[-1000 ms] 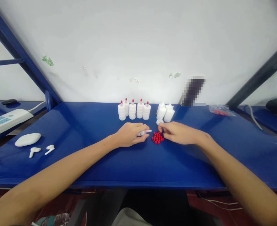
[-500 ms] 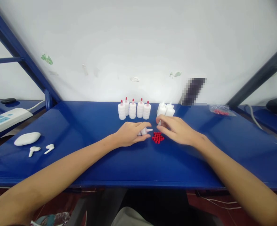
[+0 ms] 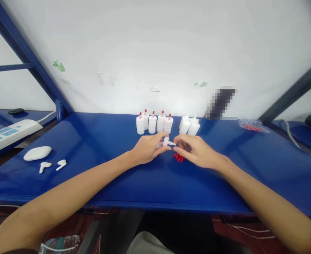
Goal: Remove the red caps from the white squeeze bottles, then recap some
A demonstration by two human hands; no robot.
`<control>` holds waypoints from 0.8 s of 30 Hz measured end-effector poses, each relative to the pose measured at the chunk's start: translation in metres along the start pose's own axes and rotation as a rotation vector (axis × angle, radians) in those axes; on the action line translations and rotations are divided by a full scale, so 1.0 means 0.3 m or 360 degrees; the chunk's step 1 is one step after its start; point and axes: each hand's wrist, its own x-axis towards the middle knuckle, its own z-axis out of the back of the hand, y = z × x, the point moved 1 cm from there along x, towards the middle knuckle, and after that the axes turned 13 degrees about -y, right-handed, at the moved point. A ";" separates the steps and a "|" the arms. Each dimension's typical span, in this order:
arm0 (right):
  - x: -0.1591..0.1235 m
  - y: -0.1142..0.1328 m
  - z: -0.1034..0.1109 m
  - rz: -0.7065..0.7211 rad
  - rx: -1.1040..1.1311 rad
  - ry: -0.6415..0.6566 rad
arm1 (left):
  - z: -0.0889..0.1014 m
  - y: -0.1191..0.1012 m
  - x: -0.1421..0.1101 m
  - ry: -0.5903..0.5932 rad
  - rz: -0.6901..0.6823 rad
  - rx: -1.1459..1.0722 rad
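My left hand [image 3: 150,147] is closed around a white squeeze bottle [image 3: 166,141], tipped on its side with its bare pointed nozzle toward the right. The bottle's body is mostly hidden in the hand. At the nozzle's tip is my right hand [image 3: 197,150], thumb and forefinger apart with the tip between them and no cap showing there. Below those fingers lies a pile of small red caps [image 3: 178,157], partly covered by the hand. Behind, several white bottles with red caps [image 3: 152,124] stand upright. To their right is a group of white bottles without red caps [image 3: 194,127].
White earbuds [image 3: 61,164] and their case [image 3: 37,153] lie at the left of the blue table [image 3: 134,187]. A white power strip [image 3: 15,131] is beyond the left edge. A clear bag with red pieces [image 3: 253,127] sits at the back right, near the wall.
My right hand has come away from the uncapped bottles, down and toward the nozzle, now covering part of the cap pile. The bottle shows further out of my left hand's fingers.
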 end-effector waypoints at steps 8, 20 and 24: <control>0.011 -0.049 0.001 0.0102 -0.0299 -0.0594 | 0.007 0.024 0.004 -0.0042 0.0145 -0.0129; 0.036 -0.165 0.050 -0.0498 -0.0922 -0.0275 | 0.018 0.026 0.002 -0.0015 -0.0015 -0.0187; 0.027 -0.150 0.051 -0.0551 -0.0838 -0.0379 | 0.007 0.021 0.007 0.0080 0.0029 -0.0108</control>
